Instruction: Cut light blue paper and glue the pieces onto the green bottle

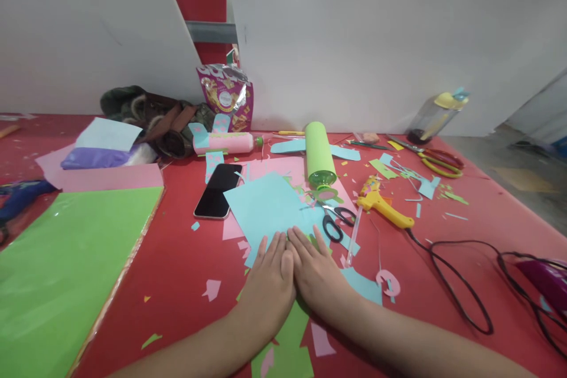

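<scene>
My left hand [272, 269] and my right hand [314, 269] lie side by side, palms down, touching at the thumbs and index fingers. Their outstretched fingers rest on the near part of a light blue paper sheet [270, 204]. Green paper [286, 336] shows beneath my wrists. Just beyond my right hand are black-handled scissors [333, 228], partly over paper scraps. Behind them a bottle wrapped in green paper [319, 150] lies on its side with blue wing-like strips under it. A black phone [218, 191] sits left of the sheet.
A yellow glue gun [386, 207] with a black cable lies to the right, near red-and-yellow scissors [438, 160]. A pink-wrapped bottle [228, 143], a snack bag [228, 97] and a clear yellow-topped bottle [436, 118] stand or lie farther back. Green sheets [84, 266] cover the left.
</scene>
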The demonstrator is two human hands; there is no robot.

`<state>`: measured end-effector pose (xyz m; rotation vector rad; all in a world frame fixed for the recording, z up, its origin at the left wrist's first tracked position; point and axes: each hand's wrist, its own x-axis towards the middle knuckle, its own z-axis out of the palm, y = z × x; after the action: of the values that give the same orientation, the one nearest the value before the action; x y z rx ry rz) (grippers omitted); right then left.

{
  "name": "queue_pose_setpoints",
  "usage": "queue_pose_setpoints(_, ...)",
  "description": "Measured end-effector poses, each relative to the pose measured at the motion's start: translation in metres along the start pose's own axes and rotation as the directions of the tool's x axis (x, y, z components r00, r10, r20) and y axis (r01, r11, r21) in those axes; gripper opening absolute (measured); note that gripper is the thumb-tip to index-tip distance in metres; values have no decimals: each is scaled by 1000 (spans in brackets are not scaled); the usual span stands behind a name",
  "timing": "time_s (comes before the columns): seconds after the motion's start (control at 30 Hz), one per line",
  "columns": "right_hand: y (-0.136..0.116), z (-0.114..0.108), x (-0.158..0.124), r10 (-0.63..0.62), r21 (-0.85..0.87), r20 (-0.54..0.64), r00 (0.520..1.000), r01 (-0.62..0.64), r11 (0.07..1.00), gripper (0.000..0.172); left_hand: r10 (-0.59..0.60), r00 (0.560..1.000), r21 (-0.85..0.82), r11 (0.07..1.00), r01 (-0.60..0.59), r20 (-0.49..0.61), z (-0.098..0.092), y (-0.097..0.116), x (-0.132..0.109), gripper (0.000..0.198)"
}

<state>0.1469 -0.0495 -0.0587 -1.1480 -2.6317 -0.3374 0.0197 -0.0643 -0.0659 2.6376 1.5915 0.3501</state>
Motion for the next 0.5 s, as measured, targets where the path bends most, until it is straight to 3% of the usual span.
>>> queue_pose_setpoints(0.5, -1, -1, -3, -52, -36, 32, 998, 53, 998, 33, 66, 996, 54, 997, -63, -59, 0, 5, -3, 37)
